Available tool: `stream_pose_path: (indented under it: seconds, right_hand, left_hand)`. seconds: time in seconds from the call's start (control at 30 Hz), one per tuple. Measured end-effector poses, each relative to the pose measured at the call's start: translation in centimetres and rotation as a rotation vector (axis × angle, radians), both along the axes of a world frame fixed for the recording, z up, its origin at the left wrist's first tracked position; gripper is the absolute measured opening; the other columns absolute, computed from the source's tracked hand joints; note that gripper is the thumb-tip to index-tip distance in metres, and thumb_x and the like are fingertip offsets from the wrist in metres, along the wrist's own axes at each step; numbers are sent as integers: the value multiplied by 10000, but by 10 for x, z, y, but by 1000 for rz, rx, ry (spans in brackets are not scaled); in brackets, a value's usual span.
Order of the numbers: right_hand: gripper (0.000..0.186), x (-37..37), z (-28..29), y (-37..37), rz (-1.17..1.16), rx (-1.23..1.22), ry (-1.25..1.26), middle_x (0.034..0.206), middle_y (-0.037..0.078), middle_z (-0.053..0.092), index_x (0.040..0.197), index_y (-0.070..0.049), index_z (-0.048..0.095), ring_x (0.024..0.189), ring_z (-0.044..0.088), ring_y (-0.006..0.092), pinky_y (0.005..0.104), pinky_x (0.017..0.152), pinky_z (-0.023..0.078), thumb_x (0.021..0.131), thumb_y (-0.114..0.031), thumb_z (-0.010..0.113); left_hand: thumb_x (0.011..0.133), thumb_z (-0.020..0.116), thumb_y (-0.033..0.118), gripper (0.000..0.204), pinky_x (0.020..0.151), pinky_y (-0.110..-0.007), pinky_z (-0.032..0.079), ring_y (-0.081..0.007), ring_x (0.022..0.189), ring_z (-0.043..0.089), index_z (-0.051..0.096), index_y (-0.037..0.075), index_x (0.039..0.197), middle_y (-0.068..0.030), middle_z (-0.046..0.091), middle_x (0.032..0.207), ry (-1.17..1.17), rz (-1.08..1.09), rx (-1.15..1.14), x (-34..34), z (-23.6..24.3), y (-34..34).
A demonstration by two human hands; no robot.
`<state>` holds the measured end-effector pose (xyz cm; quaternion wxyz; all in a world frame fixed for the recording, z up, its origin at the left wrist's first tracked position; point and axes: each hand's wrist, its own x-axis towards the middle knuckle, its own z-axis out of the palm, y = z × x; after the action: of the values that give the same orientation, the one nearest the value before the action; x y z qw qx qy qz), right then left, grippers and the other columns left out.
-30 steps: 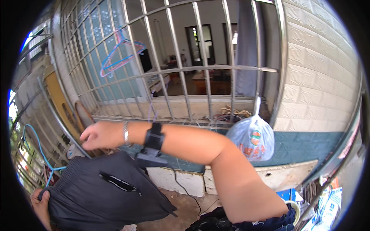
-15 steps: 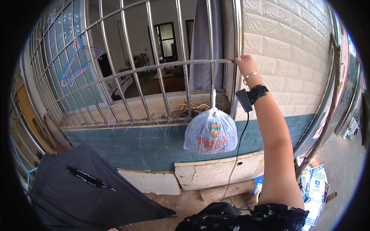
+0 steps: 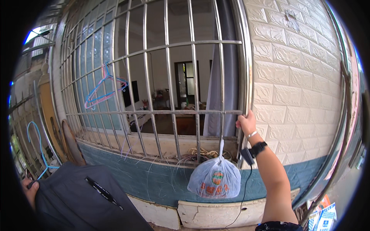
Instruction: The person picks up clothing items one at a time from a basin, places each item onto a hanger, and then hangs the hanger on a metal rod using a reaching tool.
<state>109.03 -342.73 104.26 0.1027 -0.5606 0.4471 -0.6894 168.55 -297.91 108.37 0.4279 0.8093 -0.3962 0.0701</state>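
At the lower left, my left hand (image 3: pixel 29 188) grips dark grey shorts (image 3: pixel 83 200) with a black printed drawstring or strap. A light blue hanger (image 3: pixel 40 146) rises from beside that hand, its hook upward. My right hand (image 3: pixel 246 121) is closed on the right edge of the steel window grille (image 3: pixel 167 77), at the end of a horizontal bar; a bracelet and a strapped black device (image 3: pixel 249 154) with a cable are on that arm. Below and left of it, a tied plastic bag (image 3: pixel 214 186) hangs from a bar. Pink and blue hangers (image 3: pixel 106 94) hang on the grille.
Behind the grille are glass, a curtain (image 3: pixel 216 96) and a room. A white brick-patterned wall (image 3: pixel 293 107) stands right, over blue-grey panels (image 3: pixel 142 181). A branch or pole (image 3: pixel 345 96) leans at the right, papers (image 3: pixel 323 215) below it. A railing and boards (image 3: pixel 52 111) are left.
My right hand has gone from the left, over the shorts, to the grille's right edge and closed on it. The view has shifted and tilted upward. My left hand still holds the shorts.
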Motion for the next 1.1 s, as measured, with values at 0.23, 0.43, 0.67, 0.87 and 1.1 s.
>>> stream_pose_path:
  seconds: [0.23, 0.43, 0.67, 0.87, 1.1]
  right_hand:
    - [326, 31, 99, 72, 318, -85, -57, 436, 25, 421, 706, -43, 403, 306, 409, 121, 255, 275, 312, 781, -279, 616]
    - [266, 37, 152, 89, 272, -178, -44, 456, 36, 428, 733, -18, 426, 298, 387, 127, 267, 260, 298, 766, -193, 623]
    - [237, 73, 129, 149, 487, -53, 1, 486, 15, 443, 740, -58, 440, 351, 425, 104, 234, 317, 364, 766, -200, 629]
    - [238, 123, 120, 208, 675, 50, -10, 540, 8, 409, 770, -72, 409, 405, 419, 101, 246, 353, 374, 806, -227, 586]
    - [284, 150, 84, 246, 837, 80, -120, 488, 8, 382, 677, -86, 402, 369, 395, 114, 247, 346, 367, 852, -294, 487]
  left_hand:
    - [675, 650, 64, 152, 564, -218, 396, -91, 554, 444, 503, 24, 674, -1, 491, 618, -289, 73, -545, 20, -34, 25]
    - [619, 689, 52, 178, 511, -207, 389, -73, 564, 482, 516, 14, 636, -2, 510, 601, -122, -29, -360, -11, -10, 39]
    - [584, 723, 45, 192, 449, -226, 377, -76, 482, 471, 538, -2, 559, 2, 505, 528, -120, -28, -455, 12, -10, 50]
    - [546, 743, 96, 224, 450, -232, 376, -90, 455, 479, 553, -23, 534, -23, 495, 474, -163, -5, -393, 36, -5, 63]
    - [532, 756, 151, 249, 465, -256, 391, -145, 454, 510, 589, -29, 576, -73, 524, 489, -251, -18, -316, 59, -13, 47]
